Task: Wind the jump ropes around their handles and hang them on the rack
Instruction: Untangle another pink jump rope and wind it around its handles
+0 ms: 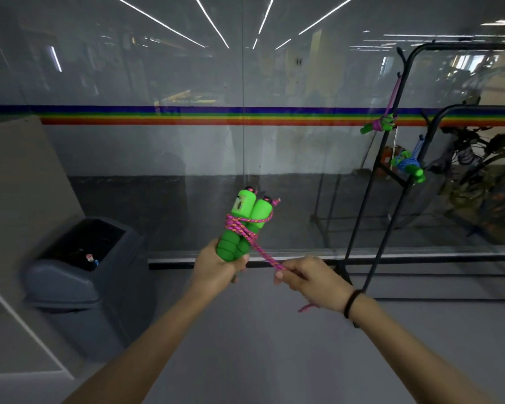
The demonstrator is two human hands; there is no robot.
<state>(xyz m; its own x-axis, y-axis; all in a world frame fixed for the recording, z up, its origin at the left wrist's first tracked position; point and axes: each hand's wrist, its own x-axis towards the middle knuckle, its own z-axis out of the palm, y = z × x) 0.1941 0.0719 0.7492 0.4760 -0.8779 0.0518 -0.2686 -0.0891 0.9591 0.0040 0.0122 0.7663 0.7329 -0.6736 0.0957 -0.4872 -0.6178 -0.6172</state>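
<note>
My left hand (216, 265) grips two green jump rope handles (245, 223) held together and pointing up. A pink braided rope (263, 252) is wound a few turns around their middle and runs down-right into my right hand (306, 277), which pinches it taut; the rope's end sticks out below that wrist. On the black rack (391, 158) at the right hang two wound jump ropes: one with a pink rope (378, 125) higher up, one with a blue rope (410, 166) lower down.
A dark grey bin (79, 275) with an open top stands at the left against a beige partition. A glass wall with a rainbow stripe (187, 115) runs across in front. Bicycles (478, 176) show behind the glass at the right.
</note>
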